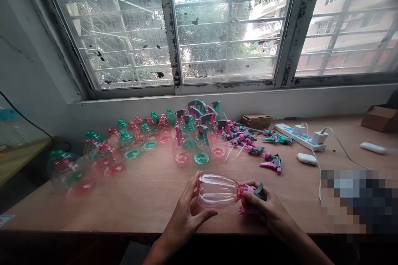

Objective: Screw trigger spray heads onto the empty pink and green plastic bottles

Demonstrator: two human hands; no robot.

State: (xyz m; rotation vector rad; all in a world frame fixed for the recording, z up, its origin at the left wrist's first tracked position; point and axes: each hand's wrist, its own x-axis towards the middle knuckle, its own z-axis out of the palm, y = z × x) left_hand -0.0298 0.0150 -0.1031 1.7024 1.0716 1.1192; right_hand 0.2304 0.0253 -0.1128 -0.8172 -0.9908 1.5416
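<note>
A clear pink spray bottle [217, 191] lies sideways in the air above the table's front part, its base to the left. My left hand [189, 212] grips it at the base, fingers behind and thumb below. At the neck, my right hand [270, 206] is closed around a pink and grey trigger sprayer [260, 191], which sits against the bottle's mouth. Part of the sprayer is hidden by my fingers. Whether it is screwed tight I cannot tell.
Open pink and green bottles [113, 165] stand in rows at the left. Several bottles with sprayers [202, 149] stand mid-table. Loose trigger sprayers [245, 136] lie right of them. A white power strip [300, 136] with cables and a cardboard box [379, 118] are farther right.
</note>
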